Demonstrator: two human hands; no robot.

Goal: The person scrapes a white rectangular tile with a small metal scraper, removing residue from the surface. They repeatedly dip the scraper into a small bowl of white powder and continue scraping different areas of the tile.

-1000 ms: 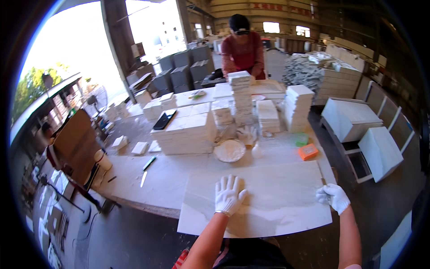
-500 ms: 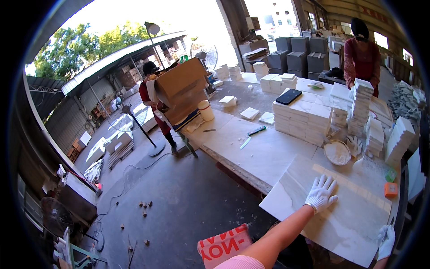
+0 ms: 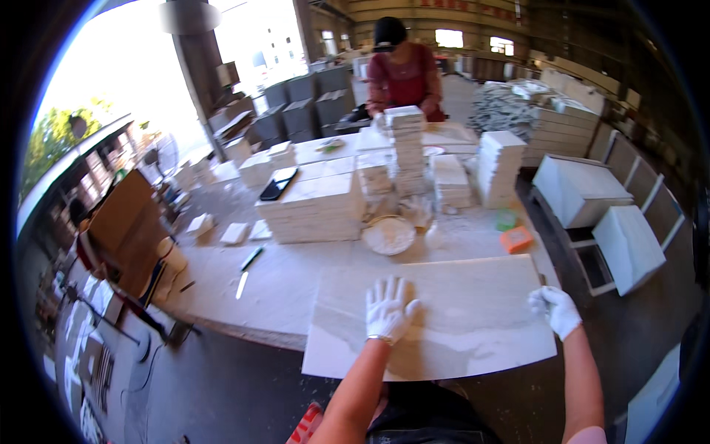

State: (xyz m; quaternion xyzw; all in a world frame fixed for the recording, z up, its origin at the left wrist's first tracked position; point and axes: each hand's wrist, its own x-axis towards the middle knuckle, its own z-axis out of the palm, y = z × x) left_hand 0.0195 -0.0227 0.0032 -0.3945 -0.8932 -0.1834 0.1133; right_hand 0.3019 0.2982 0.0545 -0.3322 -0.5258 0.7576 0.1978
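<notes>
A large white marble-look slab with grey veining lies on the worktable in front of me, its near edge overhanging. My left hand, in a white glove, presses flat on its left half with fingers spread. At the slab's right edge is my gloved right hand, fingers curled together; whatever they may hold is too small to make out. Beyond the slab stand a round bowl of white material and an orange block-like thing. A green-handled tool lies to the left, beside a thin white strip.
Stacked white tiles carry a dark phone. Taller tile stacks stand farther back. A person in red works across the table. At left, a cardboard box sits near another person; pale crates stand right of the table.
My view has swung to the right, bringing the whole slab and my right hand to the middle. My left hand stays flat on the slab; the right remains by its right edge.
</notes>
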